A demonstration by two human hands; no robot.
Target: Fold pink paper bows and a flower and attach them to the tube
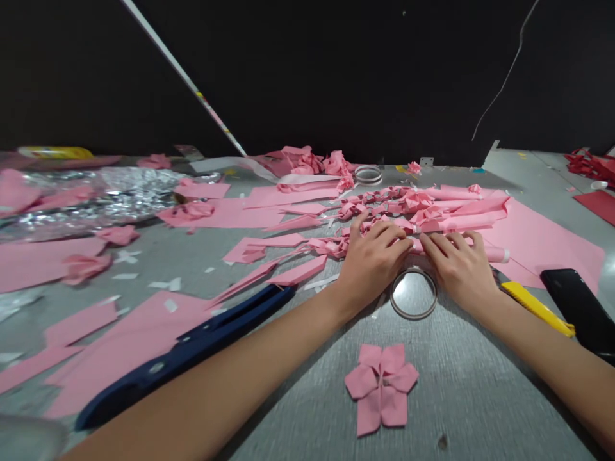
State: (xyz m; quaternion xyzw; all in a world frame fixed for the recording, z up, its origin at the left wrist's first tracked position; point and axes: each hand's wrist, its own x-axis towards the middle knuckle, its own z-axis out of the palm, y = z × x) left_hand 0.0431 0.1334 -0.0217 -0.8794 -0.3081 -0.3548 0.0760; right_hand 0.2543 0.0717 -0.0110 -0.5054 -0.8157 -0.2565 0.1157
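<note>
My left hand [377, 259] rests with bent fingers on the near strand of crumpled pink paper [331, 248]. Beside it, my right hand [456, 262] curls over a rolled pink paper tube [494, 254], which shows past its fingers on the right. The thumbs nearly meet, and both hands are closed round the pink paper. Just below them a roll of clear tape [414, 293] lies flat. Nearer to me is a folded pink paper flower [382, 389]. More pink tubes with twisted ends [464, 214] lie behind the hands.
A dark blue tool [187, 352] lies left, beside pink sheets [144, 326]. Crinkled silver foil [106, 195] is farther back. At right are a yellow cutter [538, 309] and a black phone [579, 310]. Another tape roll [368, 175] stands near the black wall [336, 77].
</note>
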